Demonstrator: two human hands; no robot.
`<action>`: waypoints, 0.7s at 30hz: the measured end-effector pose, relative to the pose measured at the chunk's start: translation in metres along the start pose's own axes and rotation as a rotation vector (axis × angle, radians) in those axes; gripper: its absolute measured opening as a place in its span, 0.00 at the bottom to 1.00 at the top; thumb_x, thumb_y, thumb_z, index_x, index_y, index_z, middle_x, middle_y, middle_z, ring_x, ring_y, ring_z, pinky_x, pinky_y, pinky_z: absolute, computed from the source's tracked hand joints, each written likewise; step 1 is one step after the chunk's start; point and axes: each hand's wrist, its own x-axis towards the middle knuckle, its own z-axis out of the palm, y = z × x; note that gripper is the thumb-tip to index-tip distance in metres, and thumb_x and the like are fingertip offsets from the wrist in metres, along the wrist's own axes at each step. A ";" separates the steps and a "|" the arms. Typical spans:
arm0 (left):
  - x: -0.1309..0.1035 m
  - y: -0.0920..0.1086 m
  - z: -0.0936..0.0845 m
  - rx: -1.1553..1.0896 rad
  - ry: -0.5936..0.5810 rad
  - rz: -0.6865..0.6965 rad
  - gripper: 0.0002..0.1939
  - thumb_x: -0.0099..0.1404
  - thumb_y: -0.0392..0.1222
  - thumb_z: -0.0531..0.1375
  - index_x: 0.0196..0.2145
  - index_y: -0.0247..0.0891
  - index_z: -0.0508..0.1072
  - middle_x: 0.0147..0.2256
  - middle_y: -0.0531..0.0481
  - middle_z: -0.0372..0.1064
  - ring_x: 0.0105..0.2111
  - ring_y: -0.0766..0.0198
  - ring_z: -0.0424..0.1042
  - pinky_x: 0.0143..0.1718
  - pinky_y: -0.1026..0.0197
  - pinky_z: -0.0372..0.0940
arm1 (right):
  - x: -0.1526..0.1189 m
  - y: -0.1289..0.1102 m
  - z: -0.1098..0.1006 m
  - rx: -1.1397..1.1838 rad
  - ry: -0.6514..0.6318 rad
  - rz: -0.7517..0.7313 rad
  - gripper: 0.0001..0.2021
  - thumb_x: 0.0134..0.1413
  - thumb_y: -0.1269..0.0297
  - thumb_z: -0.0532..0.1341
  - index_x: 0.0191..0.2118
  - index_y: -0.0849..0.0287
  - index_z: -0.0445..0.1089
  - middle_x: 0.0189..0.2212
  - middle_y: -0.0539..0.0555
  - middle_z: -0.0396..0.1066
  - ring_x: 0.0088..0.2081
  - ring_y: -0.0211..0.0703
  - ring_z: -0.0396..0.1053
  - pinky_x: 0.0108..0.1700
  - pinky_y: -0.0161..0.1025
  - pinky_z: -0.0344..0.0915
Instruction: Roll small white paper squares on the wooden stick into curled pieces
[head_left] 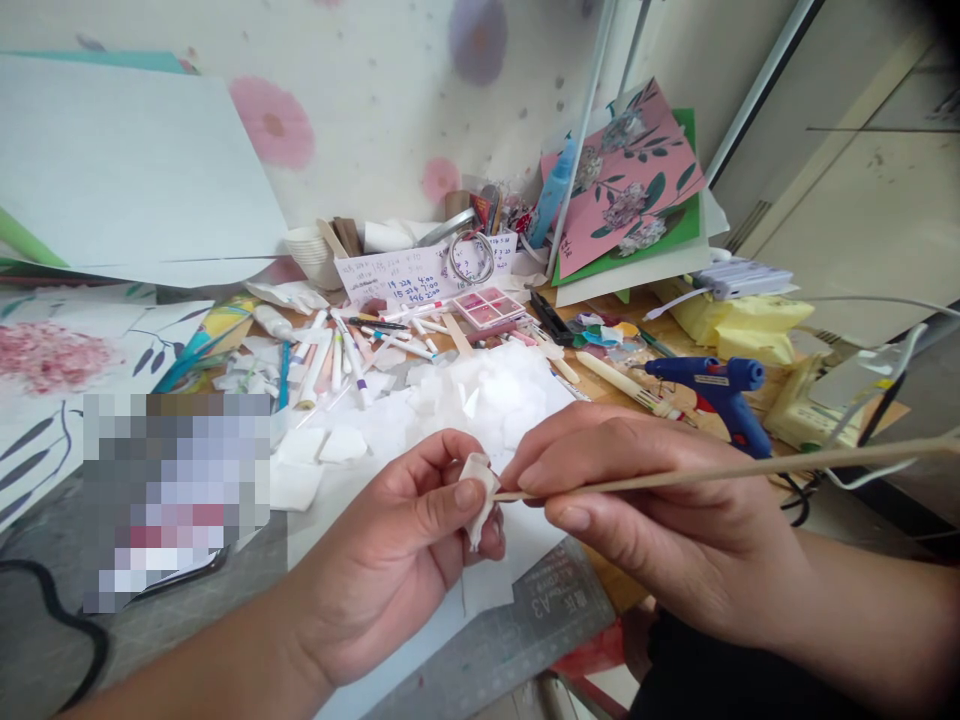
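Observation:
Between the thumb and fingers of my left hand point(420, 530) is pinched a small crumpled piece of white tissue paper point(477, 492). My right hand point(660, 510) is closed round a thin wooden stick point(697, 472), which runs out past the wrist to the right. The stick's near tip meets the tissue at the left fingertips; whether it is wrapped in or only touching, I cannot tell. Behind the hands lies a loose heap of white tissue pieces point(495, 390). Below them is a white sheet point(337, 545) on a grey cutting mat point(517, 625).
A blue glue gun point(712, 385) lies at the right, near its cable. Several markers point(349, 365) and a pink palette point(490, 307) crowd the back. A pink floral card point(622, 180) leans against the wall. At the left is a pixelated object point(180, 500) beside a flower picture point(60, 370).

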 end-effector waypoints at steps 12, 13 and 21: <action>-0.001 0.000 -0.001 -0.006 -0.019 -0.007 0.12 0.54 0.35 0.73 0.34 0.37 0.75 0.27 0.55 0.69 0.26 0.69 0.71 0.32 0.66 0.68 | -0.001 0.000 0.000 0.008 -0.001 0.015 0.05 0.59 0.80 0.61 0.40 0.70 0.73 0.30 0.58 0.78 0.42 0.41 0.76 0.46 0.34 0.73; -0.001 0.000 -0.001 0.000 -0.016 -0.009 0.12 0.55 0.35 0.73 0.34 0.37 0.75 0.27 0.55 0.69 0.26 0.69 0.71 0.32 0.66 0.68 | -0.001 0.000 0.000 0.010 -0.003 0.017 0.05 0.59 0.80 0.62 0.40 0.70 0.73 0.30 0.58 0.78 0.42 0.41 0.76 0.46 0.34 0.73; 0.000 0.000 -0.002 -0.004 -0.011 -0.014 0.12 0.54 0.36 0.74 0.34 0.37 0.75 0.28 0.55 0.69 0.27 0.69 0.71 0.32 0.66 0.67 | 0.000 -0.002 0.000 0.044 -0.007 0.016 0.05 0.59 0.81 0.62 0.40 0.71 0.74 0.30 0.57 0.78 0.43 0.40 0.76 0.47 0.32 0.72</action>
